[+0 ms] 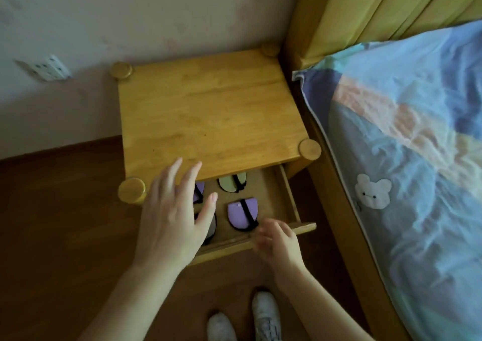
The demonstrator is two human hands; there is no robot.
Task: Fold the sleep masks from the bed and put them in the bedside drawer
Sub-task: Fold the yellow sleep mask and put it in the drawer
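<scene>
Four folded sleep masks [242, 216] in open drawer [289, 197], straps running front-to-back, left hand [174, 218] spread, right hand [277, 244] blurred, unclear
</scene>
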